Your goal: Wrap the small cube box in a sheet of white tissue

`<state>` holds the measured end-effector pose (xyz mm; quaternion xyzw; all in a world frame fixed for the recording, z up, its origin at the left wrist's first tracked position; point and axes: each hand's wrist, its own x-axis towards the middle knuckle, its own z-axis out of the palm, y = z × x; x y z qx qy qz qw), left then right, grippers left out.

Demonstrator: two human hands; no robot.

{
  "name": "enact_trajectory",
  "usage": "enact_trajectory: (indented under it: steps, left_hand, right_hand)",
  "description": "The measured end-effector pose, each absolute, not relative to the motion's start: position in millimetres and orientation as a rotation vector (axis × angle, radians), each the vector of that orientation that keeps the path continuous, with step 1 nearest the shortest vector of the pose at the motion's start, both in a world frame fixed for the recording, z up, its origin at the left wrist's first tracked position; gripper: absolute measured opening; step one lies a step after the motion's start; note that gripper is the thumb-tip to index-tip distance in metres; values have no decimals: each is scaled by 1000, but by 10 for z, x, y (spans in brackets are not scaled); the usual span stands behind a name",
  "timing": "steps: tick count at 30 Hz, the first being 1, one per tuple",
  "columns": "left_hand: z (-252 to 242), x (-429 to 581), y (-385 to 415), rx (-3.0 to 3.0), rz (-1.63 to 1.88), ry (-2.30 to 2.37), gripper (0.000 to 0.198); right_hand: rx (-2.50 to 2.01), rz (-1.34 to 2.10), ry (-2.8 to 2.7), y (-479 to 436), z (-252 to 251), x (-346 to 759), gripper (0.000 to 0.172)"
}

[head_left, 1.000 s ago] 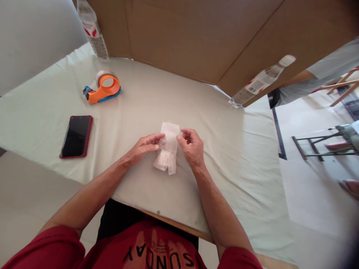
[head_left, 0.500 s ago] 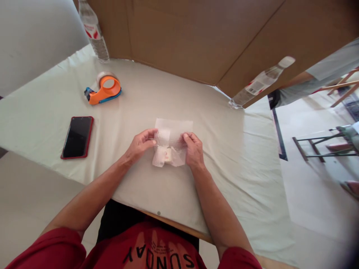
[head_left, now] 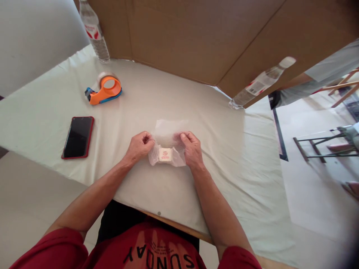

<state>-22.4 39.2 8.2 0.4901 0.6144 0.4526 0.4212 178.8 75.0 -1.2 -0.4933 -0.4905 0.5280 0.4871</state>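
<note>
A small cream-coloured block with red print [head_left: 165, 154] lies on a translucent, crinkled plastic wrapping sheet [head_left: 165, 129] near the table's front edge. The look of the sheet suggests bubble wrap, but its bubbles are too fine to make out surely. My left hand [head_left: 140, 145] pinches the sheet's left edge between thumb and forefinger, beside the block. On the other side, my right hand [head_left: 192, 147] grips the sheet's right edge with thumb on top. Neither hand touches the block, whose printed face shows upward.
An orange and blue tape dispenser [head_left: 108, 91] and a red-edged phone [head_left: 78, 137] lie on the left. Water bottles stand at the back left [head_left: 97, 35] and right [head_left: 256, 87] against a cardboard panel [head_left: 179, 37]. Beyond it, a person's arm [head_left: 297, 84] shows.
My left hand has drawn its edge of the sheet left and a little down. The block's printed face, partly covered before, now lies uncovered. My right hand has barely moved.
</note>
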Motion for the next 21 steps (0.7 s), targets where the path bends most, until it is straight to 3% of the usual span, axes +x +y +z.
enact_trajectory:
  steps: [11, 18, 21]
  left_hand:
    - [38, -377, 548, 721, 1224, 1435, 28]
    - [24, -399, 510, 1089, 1339, 1516, 32]
    - [39, -396, 475, 1384, 1373, 1455, 25]
  right_hand:
    - [-1402, 1027, -1101, 996, -173, 2070, 20]
    - [-1351, 991, -1202, 970, -157, 2063, 27]
    - [-1297, 988, -1141, 949, -117, 2044, 30]
